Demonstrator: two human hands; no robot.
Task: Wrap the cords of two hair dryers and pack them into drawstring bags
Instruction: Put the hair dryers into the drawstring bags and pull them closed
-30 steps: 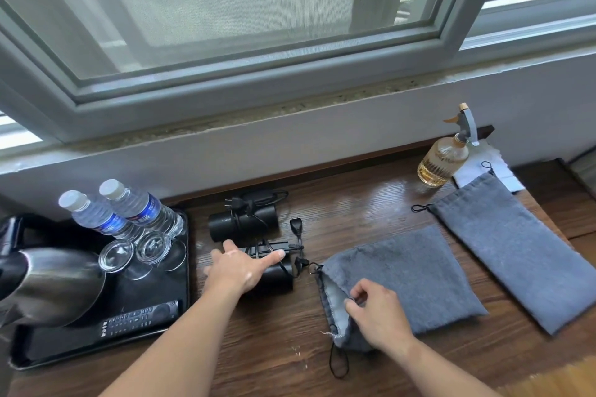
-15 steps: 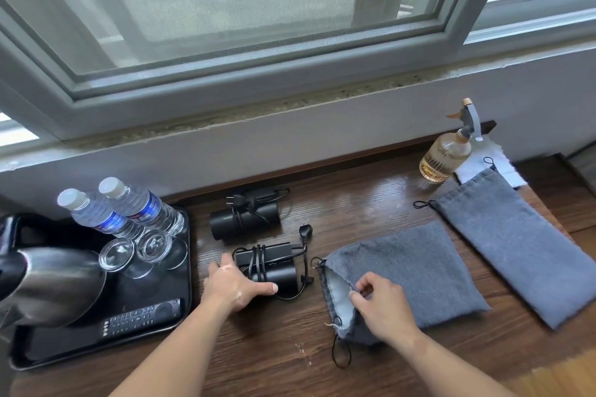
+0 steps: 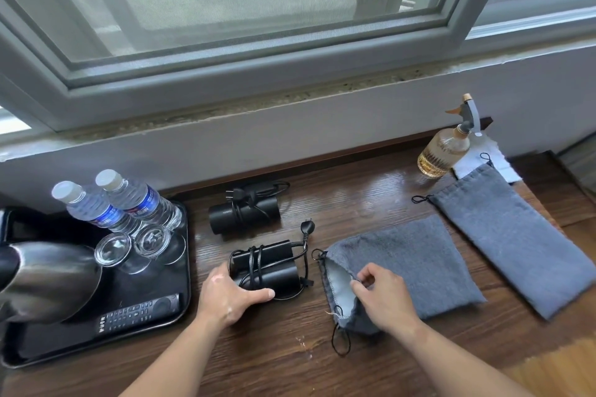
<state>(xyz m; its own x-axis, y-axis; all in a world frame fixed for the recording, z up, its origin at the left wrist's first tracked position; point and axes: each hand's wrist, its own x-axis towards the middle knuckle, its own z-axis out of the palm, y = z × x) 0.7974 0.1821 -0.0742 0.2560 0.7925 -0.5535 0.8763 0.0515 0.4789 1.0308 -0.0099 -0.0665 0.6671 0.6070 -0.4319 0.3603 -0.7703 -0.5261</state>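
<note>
At the left hand [image 3: 230, 295], a black folded hair dryer [image 3: 274, 271], bound in its own cord, is gripped by its near end. Just right of it, the pale-lined mouth of a grey drawstring bag [image 3: 403, 255] is pinched open by the right hand [image 3: 383, 298]. A second ago the dryer was covered from above by the left hand.

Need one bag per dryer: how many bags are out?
2. One bag lies mid-desk, its mouth pinched by the right hand; the other bag lies flat right of it. None seems hidden.
</note>
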